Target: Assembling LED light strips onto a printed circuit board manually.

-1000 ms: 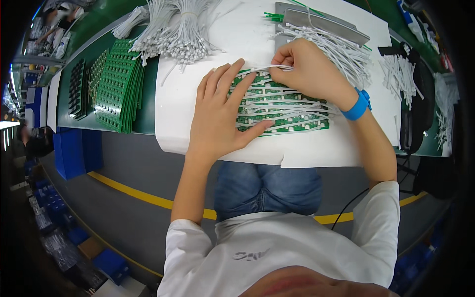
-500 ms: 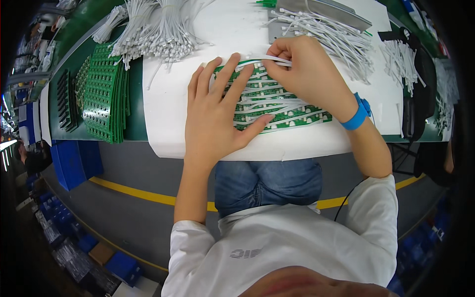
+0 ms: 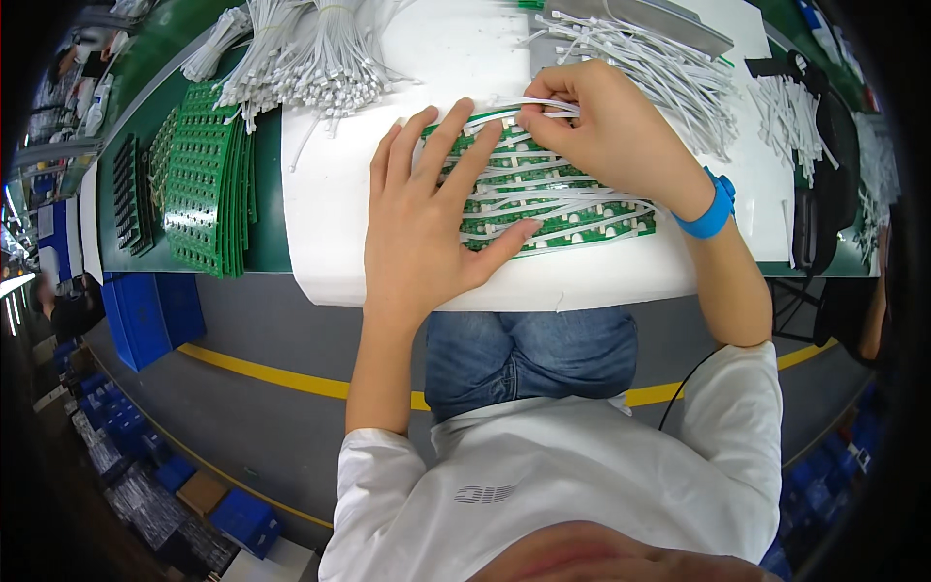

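Note:
A green circuit board panel [image 3: 611, 229] lies on the white-covered worktop in front of me, with several thin white cables running across it. My left hand [image 3: 419, 218] rests with fingers spread over the board's left part, hiding that side of it. At the board's far edge my right hand [image 3: 606, 121] pinches a white cable [image 3: 555, 103] between thumb and fingers. A blue band [image 3: 713, 215] circles my right wrist. Whether the held cable's end touches the board cannot be made out.
Bundles of white cables [image 3: 325, 58] lie at the far left, above a stack of green circuit boards [image 3: 199, 194]. Loose white cables [image 3: 669, 78] and a grey metal piece [image 3: 645, 24] are at the far right. A black case [image 3: 834, 175] stands beyond them.
My right hand has shifted slightly right, still pinching the white cable. My left hand stays spread on the board; the whole view has moved a little.

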